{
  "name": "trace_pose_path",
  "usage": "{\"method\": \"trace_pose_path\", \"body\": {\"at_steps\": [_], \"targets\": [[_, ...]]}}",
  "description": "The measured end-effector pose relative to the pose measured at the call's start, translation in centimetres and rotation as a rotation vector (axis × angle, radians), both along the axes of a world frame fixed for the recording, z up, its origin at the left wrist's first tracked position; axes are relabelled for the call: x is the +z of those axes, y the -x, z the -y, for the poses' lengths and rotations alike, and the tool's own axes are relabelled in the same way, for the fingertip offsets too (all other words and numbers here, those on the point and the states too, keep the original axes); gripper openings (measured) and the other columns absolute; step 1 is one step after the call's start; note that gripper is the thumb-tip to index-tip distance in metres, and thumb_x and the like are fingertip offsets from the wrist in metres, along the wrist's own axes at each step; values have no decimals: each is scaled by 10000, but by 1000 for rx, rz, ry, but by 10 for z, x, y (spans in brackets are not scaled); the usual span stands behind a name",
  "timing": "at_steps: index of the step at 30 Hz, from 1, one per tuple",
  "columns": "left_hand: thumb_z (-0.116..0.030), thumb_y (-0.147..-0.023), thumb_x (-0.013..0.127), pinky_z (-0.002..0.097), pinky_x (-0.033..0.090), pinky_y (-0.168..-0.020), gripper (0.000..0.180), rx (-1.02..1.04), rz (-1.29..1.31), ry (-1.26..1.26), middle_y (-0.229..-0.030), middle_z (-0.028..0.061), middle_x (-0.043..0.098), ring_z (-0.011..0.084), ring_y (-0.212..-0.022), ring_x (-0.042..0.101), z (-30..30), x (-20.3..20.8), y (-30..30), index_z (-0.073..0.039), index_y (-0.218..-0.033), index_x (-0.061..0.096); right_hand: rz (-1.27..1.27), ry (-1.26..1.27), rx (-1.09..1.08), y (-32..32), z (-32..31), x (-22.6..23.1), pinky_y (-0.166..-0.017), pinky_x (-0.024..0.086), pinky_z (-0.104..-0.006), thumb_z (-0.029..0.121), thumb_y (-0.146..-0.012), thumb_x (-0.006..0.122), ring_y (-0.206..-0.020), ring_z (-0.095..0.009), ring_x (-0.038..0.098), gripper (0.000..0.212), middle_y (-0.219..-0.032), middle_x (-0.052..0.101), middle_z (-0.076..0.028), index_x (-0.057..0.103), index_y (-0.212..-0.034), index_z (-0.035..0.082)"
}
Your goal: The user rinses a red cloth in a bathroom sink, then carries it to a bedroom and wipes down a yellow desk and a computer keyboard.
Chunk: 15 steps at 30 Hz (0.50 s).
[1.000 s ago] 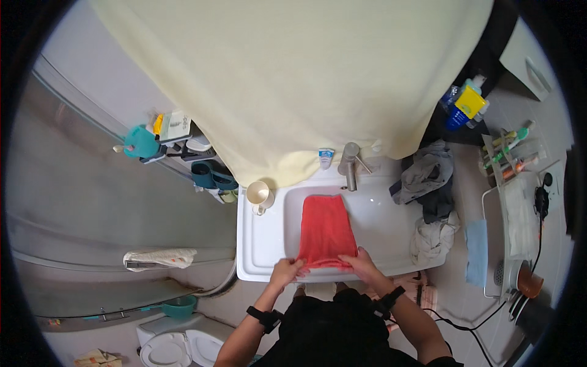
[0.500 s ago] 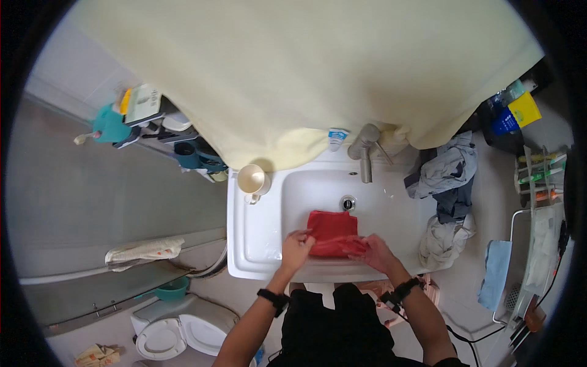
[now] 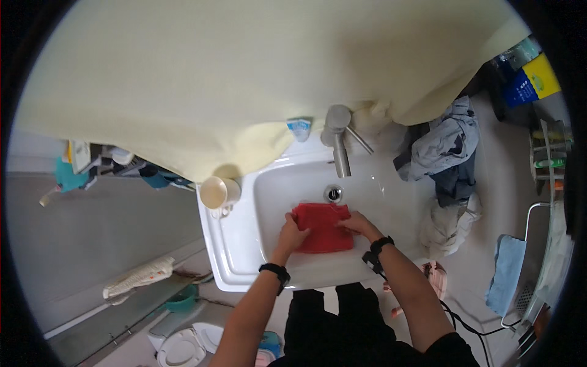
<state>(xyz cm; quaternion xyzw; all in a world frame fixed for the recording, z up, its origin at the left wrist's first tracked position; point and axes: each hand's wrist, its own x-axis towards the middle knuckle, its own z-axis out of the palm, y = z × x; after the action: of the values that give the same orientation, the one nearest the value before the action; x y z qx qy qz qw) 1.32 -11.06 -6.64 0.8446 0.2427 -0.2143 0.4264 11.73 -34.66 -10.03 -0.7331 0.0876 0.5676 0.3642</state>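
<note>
A red cloth (image 3: 324,231) lies spread in the basin of the white sink (image 3: 235,269), just in front of the drain (image 3: 333,194). My left hand (image 3: 293,233) grips its left edge, with the thumb on top. At the upper right edge, the fingers of my right hand (image 3: 361,226) are closed on the same cloth; some fingertips are hidden. Each wrist wears a black band. Behind the drain stands a metal faucet (image 3: 340,144) with its lever turned aside.
A cream mug (image 3: 220,192) stands on the sink's left ledge. Grey and dark clothes (image 3: 441,150) and a whitish garment (image 3: 449,226) are heaped on the right side. A small blue-and-white tube (image 3: 299,129) sits beside the faucet, below a pale yellow curtain (image 3: 244,73).
My hands have moved from the cloth's near corners to its farther side edges and taken hold there. The cloth lies flatter and more spread out. The whole view has shifted and turned slightly.
</note>
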Motion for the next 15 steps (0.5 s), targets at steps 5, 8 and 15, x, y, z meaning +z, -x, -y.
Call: {"method": "trace_pose_path", "body": {"at_steps": [5, 8, 15], "targets": [[-309, -768, 747, 482, 500, -863, 669, 19, -157, -125, -1043, 310, 630, 444, -969, 628, 0, -5, 14, 91, -1203, 434, 339, 97, 171, 16, 4, 11, -720, 545, -345, 371, -680, 801, -799, -263, 693, 501, -907, 713, -154, 703, -1010, 8], [-393, -809, 663, 483, 493, -840, 471, -194, -194, -99, -999, 273, 657, 415, -942, 636, -19, -3, 23, 64, -922, 654, 358, 41, 108, 24, -2, 0, -801, 531, -348, 378, -658, 808, -863, -266, 688, 537, -934, 718, -145, 705, -1038, 13], [-422, -875, 606, 477, 487, -840, 546, 164, -162, 217, -1032, 290, 648, 445, -986, 620, -14, 22, 19, 71, -1096, 530, 202, -289, -369, 36, -11, -9, -899, 510, -351, 280, -740, 814, -1060, -208, 612, 637, -1160, 640, -123, 545, -1243, -2]]}}
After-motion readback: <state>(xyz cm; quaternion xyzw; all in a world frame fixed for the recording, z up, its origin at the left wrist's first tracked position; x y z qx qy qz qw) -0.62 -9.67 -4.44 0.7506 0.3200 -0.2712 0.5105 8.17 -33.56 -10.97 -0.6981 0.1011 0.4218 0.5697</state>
